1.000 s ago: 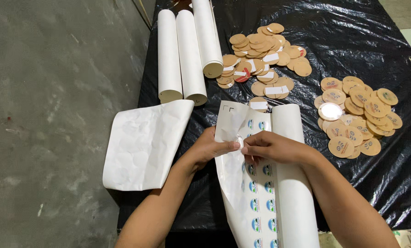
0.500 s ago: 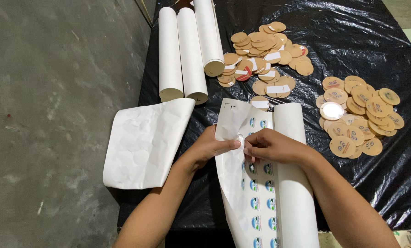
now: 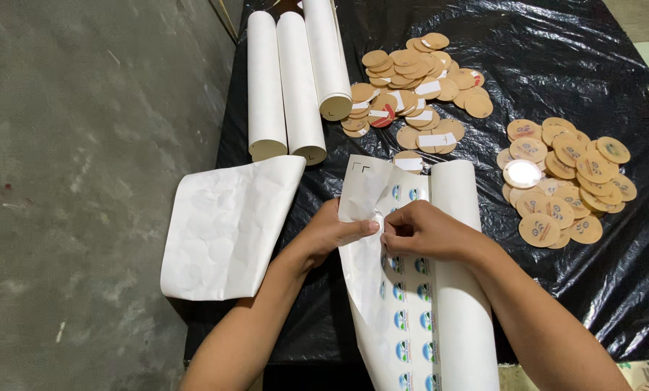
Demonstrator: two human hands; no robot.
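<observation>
I am looking down on a black plastic sheet (image 3: pixel 556 43) that is covering the table under both hands. Lying across it, directly beneath the hands and running back toward me, is the sticker sheet (image 3: pixel 411 318) — a long white strip carrying rows of small round blue-and-white stickers, with its right edge curling into a roll. To the left of the left hand a peeled backing sheet (image 3: pixel 227 224) is hanging half off the table edge, showing faint round outlines. Beyond the hands, three white paper rolls (image 3: pixel 295 80) are lying side by side. Further out past the right hand a pile of plain wooden discs (image 3: pixel 411 80) is spreading, some with white strips on them, and to the right of the right hand a second pile of stickered discs (image 3: pixel 563 181) is sitting.

My left hand (image 3: pixel 332 232) is pressing on the sheet's curled upper left corner, thumb and fingers closing on the paper. My right hand (image 3: pixel 422 232) is meeting it fingertip to fingertip — pinching at one sticker on the sheet, though I cannot tell whether it is lifting free.
</observation>
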